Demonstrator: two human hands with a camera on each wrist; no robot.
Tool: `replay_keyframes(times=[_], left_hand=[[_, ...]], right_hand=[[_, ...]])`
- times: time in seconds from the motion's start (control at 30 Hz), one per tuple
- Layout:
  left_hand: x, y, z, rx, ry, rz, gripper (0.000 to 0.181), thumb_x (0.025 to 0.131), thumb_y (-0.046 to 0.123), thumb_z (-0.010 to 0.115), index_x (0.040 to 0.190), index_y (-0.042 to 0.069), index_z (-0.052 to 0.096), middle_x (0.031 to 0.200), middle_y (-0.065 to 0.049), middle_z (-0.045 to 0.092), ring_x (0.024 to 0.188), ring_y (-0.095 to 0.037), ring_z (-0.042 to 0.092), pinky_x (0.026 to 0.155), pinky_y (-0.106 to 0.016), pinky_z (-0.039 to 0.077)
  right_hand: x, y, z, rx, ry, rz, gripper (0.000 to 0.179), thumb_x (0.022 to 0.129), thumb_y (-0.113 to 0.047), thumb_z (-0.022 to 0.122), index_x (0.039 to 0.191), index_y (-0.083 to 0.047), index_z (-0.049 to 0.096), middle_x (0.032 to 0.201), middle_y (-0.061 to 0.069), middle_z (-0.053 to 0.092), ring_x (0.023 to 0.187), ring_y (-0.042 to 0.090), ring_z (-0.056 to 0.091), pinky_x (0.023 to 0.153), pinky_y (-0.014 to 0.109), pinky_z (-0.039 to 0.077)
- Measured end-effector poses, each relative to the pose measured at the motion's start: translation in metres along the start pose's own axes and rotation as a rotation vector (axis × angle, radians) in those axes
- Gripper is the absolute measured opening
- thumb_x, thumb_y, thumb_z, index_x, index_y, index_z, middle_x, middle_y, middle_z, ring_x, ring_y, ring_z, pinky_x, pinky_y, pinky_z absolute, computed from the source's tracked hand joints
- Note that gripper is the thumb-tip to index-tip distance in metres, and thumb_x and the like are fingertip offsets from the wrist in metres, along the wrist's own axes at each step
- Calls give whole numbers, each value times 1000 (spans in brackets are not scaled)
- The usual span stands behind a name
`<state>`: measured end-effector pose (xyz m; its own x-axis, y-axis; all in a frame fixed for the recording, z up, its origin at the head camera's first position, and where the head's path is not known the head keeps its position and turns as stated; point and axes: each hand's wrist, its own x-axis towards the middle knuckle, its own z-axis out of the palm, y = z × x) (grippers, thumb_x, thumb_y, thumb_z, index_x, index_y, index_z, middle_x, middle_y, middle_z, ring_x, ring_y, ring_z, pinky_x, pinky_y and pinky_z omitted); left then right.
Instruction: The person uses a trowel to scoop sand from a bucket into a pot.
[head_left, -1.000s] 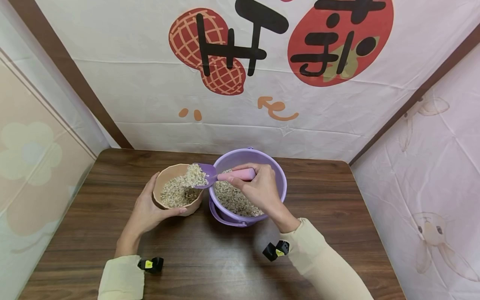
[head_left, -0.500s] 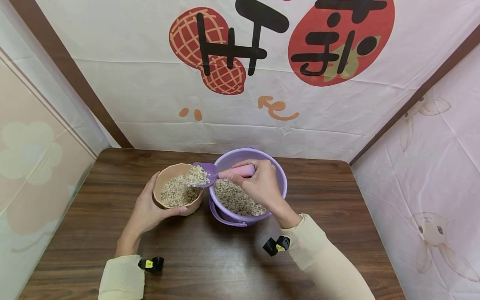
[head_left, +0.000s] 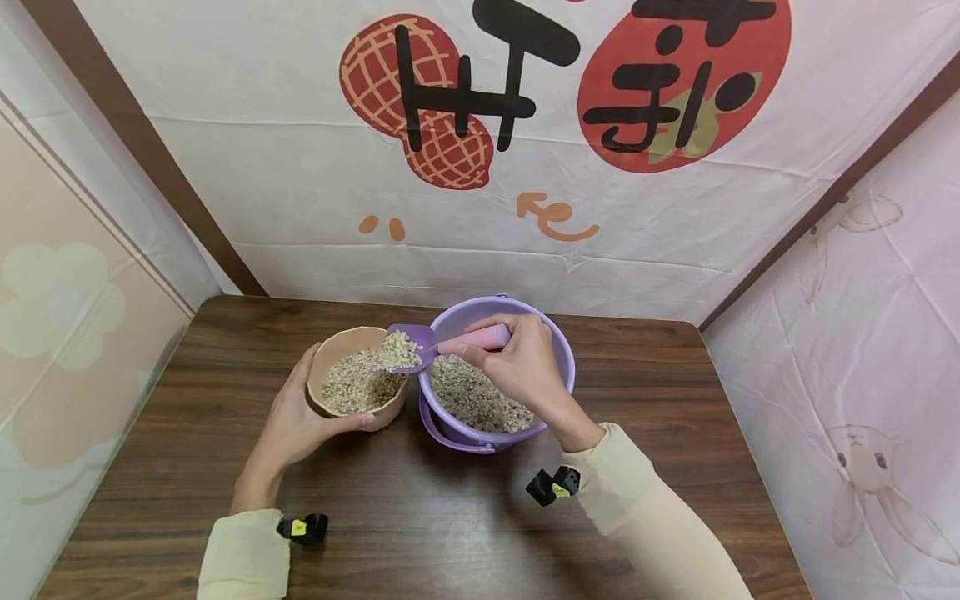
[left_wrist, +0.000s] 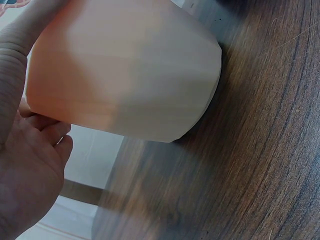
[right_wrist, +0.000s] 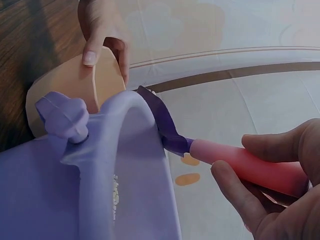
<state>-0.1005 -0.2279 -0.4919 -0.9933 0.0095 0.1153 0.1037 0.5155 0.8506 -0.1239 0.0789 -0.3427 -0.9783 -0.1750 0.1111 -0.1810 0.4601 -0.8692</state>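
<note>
Two bare hands at work on a brown table (head_left: pixel 420 533); clock positions refer to the head view. The bowl (head_left: pixel 339 348) is at nine o'clock from the bucket (head_left: pixel 480 313), just beside it; both contain pale flakes (head_left: pixel 352 389). The left hand (head_left: pixel 296 425) holds the bowl, its fingers at the nine o'clock side and its thumb at six. The right hand (head_left: pixel 527 358), above the bucket, grips the scoop (head_left: pixel 452 345) in a narrow hold on the pink handle, whose end points to three o'clock. The purple blade, bearing a small heap of flakes, lies over the bowl's two o'clock rim. Pale sleeves (head_left: pixel 645 517) cover the forearms, with a small black device (head_left: pixel 302 528) near each cuff. At twelve o'clock, beyond the table's far edge, rises a white sheet (head_left: pixel 645 250) with red prints and black characters.
</note>
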Motion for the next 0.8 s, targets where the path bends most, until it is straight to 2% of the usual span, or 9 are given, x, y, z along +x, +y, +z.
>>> replay_keyframes(times=[0.17, 0.37, 0.43, 0.57, 0.67, 0.8], left_hand=[[0, 0, 0, 4, -3, -4, 130, 59, 36, 101, 162, 22, 23, 155, -17, 38, 137, -41, 39, 105, -65, 35], [0, 1, -1, 18, -9, -14, 131, 60, 39, 100, 163, 22, 20, 156, -19, 37, 138, -43, 38, 105, -68, 35], [0, 1, -1, 18, -9, -14, 131, 60, 39, 100, 163, 23, 21, 155, -19, 37, 138, -42, 38, 104, -67, 35], [0, 2, -1, 15, -8, -16, 131, 60, 38, 100, 163, 22, 21, 155, -19, 38, 137, -42, 39, 104, -66, 35], [-1, 3, -1, 12, -10, -19, 131, 60, 39, 100, 163, 21, 21, 155, -18, 38, 137, -42, 39, 104, -66, 35], [-1, 3, -1, 10, -12, -15, 130, 60, 38, 100, 163, 21, 21, 155, -19, 38, 138, -42, 39, 104, -66, 35]], right_hand=[[3, -3, 1, -18, -21, -5, 7, 83, -18, 86, 88, -22, 85, 74, -18, 73, 78, 6, 65, 64, 26, 50], [7, -5, 1, -4, -51, -8, 8, 83, -15, 85, 88, -22, 85, 76, -16, 74, 86, 4, 66, 72, 29, 52], [8, -5, 0, 2, -61, -5, 8, 83, -15, 85, 88, -22, 85, 76, -16, 75, 85, 3, 66, 71, 28, 52], [11, -4, 1, 10, -81, -4, 7, 84, -17, 85, 89, -21, 85, 78, -15, 75, 71, 6, 60, 58, 23, 44], [13, -4, 2, 0, -89, -10, 6, 84, -20, 85, 90, -21, 85, 80, -15, 75, 67, 6, 57, 56, 22, 42], [14, -5, 2, -12, -95, -13, 5, 84, -20, 85, 89, -21, 85, 80, -15, 76, 70, 5, 58, 58, 23, 44]])
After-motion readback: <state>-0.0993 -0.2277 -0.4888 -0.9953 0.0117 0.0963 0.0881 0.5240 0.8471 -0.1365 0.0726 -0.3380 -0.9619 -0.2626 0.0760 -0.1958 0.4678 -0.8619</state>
